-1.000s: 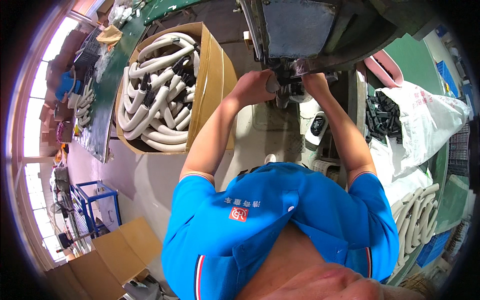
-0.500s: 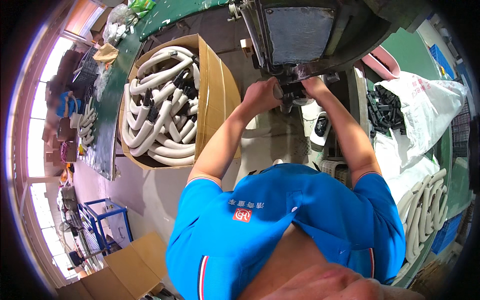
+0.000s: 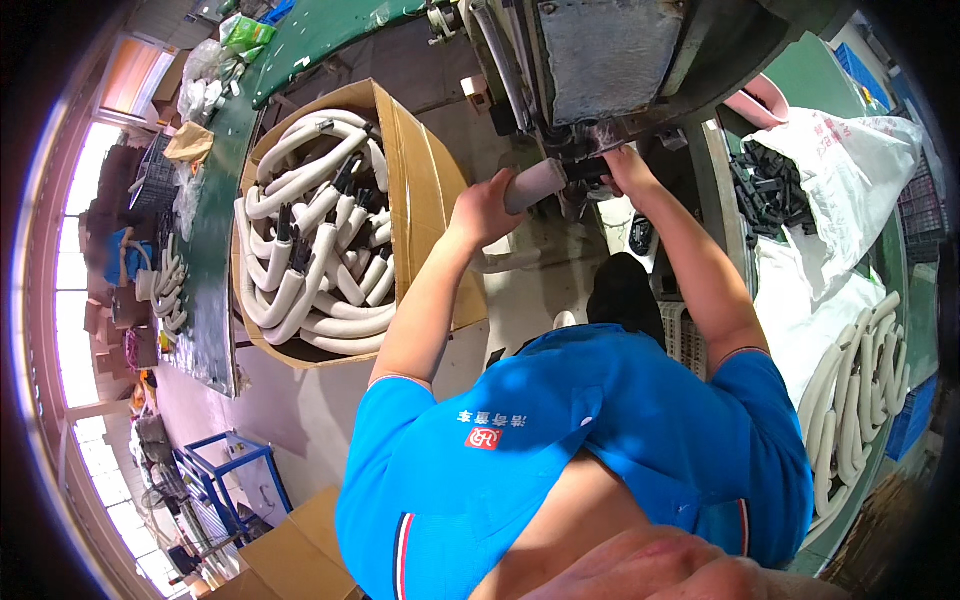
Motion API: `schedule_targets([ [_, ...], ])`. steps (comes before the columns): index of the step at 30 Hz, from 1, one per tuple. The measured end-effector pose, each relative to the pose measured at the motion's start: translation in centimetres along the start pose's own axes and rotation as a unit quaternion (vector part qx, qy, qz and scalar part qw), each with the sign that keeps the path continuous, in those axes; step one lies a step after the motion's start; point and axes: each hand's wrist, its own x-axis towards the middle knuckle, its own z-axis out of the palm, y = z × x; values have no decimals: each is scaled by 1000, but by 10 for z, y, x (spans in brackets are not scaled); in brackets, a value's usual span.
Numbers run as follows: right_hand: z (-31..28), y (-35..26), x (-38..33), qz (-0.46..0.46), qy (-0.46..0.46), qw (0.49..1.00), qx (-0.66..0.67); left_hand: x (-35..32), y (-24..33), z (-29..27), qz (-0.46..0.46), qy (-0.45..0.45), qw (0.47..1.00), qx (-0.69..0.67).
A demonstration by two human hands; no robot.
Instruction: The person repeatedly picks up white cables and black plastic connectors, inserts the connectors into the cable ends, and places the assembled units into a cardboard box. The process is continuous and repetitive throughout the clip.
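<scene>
Green counter (image 3: 213, 285) at left, machine (image 3: 615, 60) ahead, pale tube (image 3: 537, 186) clasped in your left fingers (image 3: 494, 196), its black end (image 3: 586, 170) by your right fingers (image 3: 619, 169), their grip unclear

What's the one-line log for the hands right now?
left hand: holding pale tube | right hand: at dark piece by tube's end | machine: ahead | cardboard box: holds pale tubes

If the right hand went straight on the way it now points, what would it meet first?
Probably the machine: its lower edge lies just beyond the right hand in the picture. Depth is unclear, so the hand might pass underneath.
</scene>
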Motion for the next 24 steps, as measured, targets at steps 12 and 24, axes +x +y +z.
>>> schedule_targets([
  [12,5,-1,-2,-154,91,977,-115,5,-6,4,-6,17,1000,-3],
  [24,-21,-13,-116,-325,-146,878,-320,-70,26,-45,152,-51,985,63],
])
